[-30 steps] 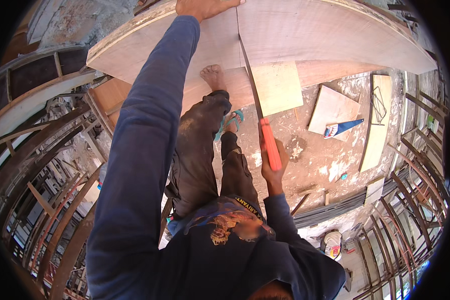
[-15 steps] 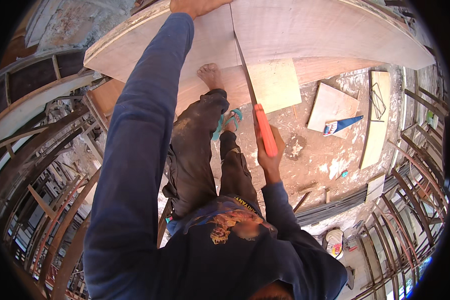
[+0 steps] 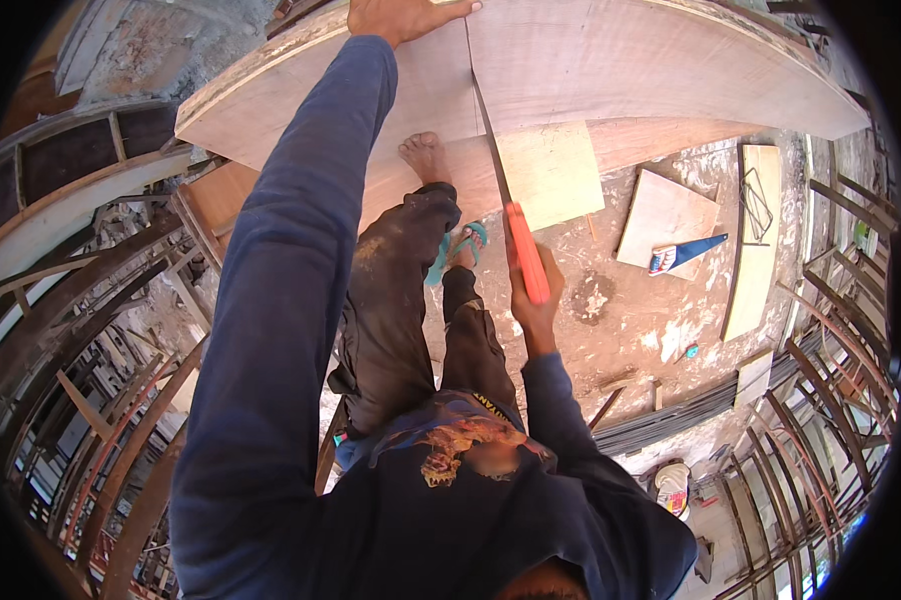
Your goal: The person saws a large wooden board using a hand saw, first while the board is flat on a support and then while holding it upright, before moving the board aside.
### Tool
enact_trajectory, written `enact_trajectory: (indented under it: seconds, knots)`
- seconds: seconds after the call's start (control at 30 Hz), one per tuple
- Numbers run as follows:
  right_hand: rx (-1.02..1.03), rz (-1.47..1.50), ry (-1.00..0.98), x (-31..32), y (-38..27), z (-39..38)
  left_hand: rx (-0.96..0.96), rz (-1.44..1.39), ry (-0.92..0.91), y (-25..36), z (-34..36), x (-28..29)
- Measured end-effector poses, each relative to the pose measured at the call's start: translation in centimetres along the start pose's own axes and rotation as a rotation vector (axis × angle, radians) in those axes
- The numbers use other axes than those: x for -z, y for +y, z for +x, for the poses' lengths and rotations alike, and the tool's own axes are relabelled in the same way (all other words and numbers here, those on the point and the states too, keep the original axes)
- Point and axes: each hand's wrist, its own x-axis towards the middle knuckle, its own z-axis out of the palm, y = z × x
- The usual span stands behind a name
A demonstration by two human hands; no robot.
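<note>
A wide plywood sheet (image 3: 611, 70) spans the top of the view, with a thin straight cut line running across it. Near that line my left hand (image 3: 401, 18) presses on the sheet, thumb stretched out; its other fingers are partly beyond the upper edge. My right hand (image 3: 539, 312) is wrapped round the orange handle of a handsaw (image 3: 526, 250). The saw's blade is in the cut at the sheet's near edge, pointing away from me. My bare left foot (image 3: 426, 155) rests on wood below the sheet.
On the floor to the right, a second handsaw (image 3: 696, 250) with a blue blade lies across a square board (image 3: 661, 215). Beyond it are a long pale plank (image 3: 751, 270) and a bundle of dark rods (image 3: 661, 425). Wooden frames (image 3: 101, 300) stand at the left.
The handsaw and my right hand have moved slightly forward, away from me. My left hand has shifted a little, and more of its thumb shows. The view has drifted slightly.
</note>
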Motion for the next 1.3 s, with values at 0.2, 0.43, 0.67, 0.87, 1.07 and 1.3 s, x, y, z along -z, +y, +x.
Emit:
enact_trajectory:
  seconds: [0.2,0.43,0.67,0.87,1.07,1.3]
  knots:
    - [-0.005,0.024,0.020,-2.6,1.2,6.9,0.003,0.012,0.032,1.1,0.5,0.1]
    - [0.069,0.083,0.048,-7.6,1.7,16.4,-0.024,-0.020,-0.094,1.2,1.1,1.5]
    - [0.090,0.095,0.060,-8.1,0.2,16.0,-0.117,-0.026,-0.173,0.1,2.7,-1.2]
    - [0.041,0.055,0.089,-6.8,-0.2,14.5,-0.104,-0.087,-0.135,0.6,3.6,-2.3]
    - [-0.030,0.006,0.009,1.2,-1.5,-1.4,-0.091,-0.112,-0.086,-0.7,3.3,-1.7]
    - [0.120,0.016,0.100,-7.4,0.3,17.9,-0.149,-0.131,-0.034,1.5,3.3,-1.9]
